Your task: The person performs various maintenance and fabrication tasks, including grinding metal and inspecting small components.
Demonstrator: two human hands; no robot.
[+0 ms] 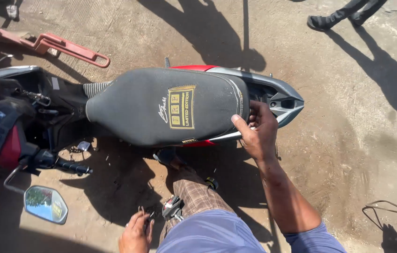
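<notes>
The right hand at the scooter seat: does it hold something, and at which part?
The right hand grips the rear edge of the black seat, thumb on top and fingers curled into the gap by the grey tail piece.

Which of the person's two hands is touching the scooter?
The right hand: it grips the back edge of the black seat by the grey tail. The left hand is low near the ground, holding small dark things.
</notes>
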